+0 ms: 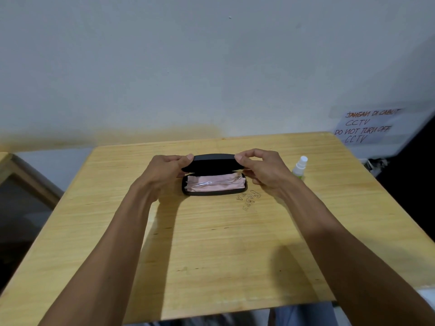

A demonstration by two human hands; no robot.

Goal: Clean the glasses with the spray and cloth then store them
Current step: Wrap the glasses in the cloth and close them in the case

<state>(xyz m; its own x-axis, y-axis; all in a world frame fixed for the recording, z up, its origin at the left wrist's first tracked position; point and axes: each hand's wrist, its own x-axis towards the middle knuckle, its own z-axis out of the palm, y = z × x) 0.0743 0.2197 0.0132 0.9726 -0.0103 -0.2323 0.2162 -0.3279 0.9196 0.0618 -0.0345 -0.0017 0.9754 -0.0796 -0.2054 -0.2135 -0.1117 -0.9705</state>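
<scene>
A: Where is everything just now?

B: The black case [213, 175] sits at the middle of the table [211, 243], its lid tilted partway up. The left hand [164, 170] grips the lid's end at nine o'clock, thumb on the near edge and fingers curled over the top; the right hand [261, 170] pinches the end at three o'clock the same way.

A: And the glasses?

B: Inside the case, a thin clear frame [211, 184] lying on the pink cloth [215, 185]. The outline is too faint to tell how they are folded. The spray bottle [299, 167] stands upright at three o'clock from the case, just past the right hand.

A: What could go wrong?

B: I would say the lid. If both thumbs let go while it stands half open, a sprung hinge could snap it down on the frame or the cloth. Lifting the cloth carelessly might also drag the glasses out onto the table. And the right wrist is close to the bottle; a wide sweep could topple it.
</scene>
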